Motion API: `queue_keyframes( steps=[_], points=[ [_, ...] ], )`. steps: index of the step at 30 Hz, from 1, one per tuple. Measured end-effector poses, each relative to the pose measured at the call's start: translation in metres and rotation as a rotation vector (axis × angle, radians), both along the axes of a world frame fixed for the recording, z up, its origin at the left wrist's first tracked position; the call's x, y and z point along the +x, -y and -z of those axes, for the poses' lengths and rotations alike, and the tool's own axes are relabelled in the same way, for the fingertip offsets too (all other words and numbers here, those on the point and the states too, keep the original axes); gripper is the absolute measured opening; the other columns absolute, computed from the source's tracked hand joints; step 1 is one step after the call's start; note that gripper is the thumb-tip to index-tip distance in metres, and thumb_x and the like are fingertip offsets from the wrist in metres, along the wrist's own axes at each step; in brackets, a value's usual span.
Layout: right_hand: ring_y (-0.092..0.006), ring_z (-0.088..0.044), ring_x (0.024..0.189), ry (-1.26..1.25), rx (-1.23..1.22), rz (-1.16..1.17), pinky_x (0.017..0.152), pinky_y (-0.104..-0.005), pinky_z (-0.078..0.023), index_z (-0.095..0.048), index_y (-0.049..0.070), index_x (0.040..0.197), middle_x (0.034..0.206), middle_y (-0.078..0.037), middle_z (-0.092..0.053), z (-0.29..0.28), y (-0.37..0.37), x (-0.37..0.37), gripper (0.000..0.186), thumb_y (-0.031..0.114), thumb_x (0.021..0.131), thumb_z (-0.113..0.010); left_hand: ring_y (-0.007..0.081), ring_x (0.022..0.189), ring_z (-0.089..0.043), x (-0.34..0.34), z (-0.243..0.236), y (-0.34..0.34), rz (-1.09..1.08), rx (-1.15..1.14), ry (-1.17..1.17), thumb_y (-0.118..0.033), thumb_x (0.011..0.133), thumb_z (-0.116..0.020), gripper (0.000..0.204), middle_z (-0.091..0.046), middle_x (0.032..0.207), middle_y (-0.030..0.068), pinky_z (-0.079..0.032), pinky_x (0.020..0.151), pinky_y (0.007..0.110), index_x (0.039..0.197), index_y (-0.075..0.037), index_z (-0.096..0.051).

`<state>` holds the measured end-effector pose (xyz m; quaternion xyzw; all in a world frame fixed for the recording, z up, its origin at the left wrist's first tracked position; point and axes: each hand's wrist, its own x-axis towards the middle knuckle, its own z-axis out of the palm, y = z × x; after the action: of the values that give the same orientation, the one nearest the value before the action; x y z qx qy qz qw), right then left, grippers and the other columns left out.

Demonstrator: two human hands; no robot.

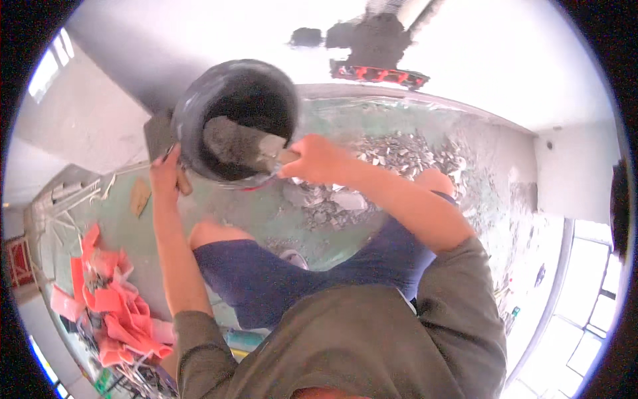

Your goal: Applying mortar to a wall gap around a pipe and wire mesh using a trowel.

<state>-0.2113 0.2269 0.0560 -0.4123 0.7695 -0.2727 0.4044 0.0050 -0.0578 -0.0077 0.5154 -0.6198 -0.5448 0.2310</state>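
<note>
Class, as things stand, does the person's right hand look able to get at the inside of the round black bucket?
Probably yes: the right hand grips a grey-coated, flat-bladed trowel whose blade shows across the open mouth of the round black bucket, with no lid in the way.

Round black bucket, open-topped; trowel, blade smeared grey, across bucket mouth; flat dark-grey tool left of bucket.
</note>
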Motion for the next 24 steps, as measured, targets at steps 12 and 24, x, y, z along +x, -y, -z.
queue_keyframes(
  steps=[12, 24],
  points=[
    [-0.0108, -0.049, 0.046, 0.491, 0.035, 0.143, 0.043, -0.0256, -0.037, -0.063, 0.002, 0.074, 0.057, -0.003, -0.055, -0.007, 0.031, 0.007, 0.027, 0.027, 0.074, -0.074, 0.0156, 0.082, -0.058, 0.031, -0.014, -0.004, -0.173, -0.085, -0.130, -0.018, 0.087, -0.063, 0.032, -0.061, 0.097, 0.0059, -0.051, 0.071, 0.031, 0.113, 0.001, -0.059],
    [-0.0054, -0.046, 0.050, 0.308, -0.090, 0.174, 0.045, -0.0211, -0.033, -0.059, 0.005, 0.081, 0.062, 0.001, -0.053, -0.055, 0.010, -0.004, 0.024, 0.027, 0.081, -0.068, 0.0106, 0.053, -0.048, -0.022, -0.038, -0.109, 0.124, 0.173, -0.188, -0.021, 0.091, -0.053, 0.021, -0.048, 0.061, 0.0005, -0.039, 0.046, 0.027, 0.074, -0.007, -0.054]
  ],
)
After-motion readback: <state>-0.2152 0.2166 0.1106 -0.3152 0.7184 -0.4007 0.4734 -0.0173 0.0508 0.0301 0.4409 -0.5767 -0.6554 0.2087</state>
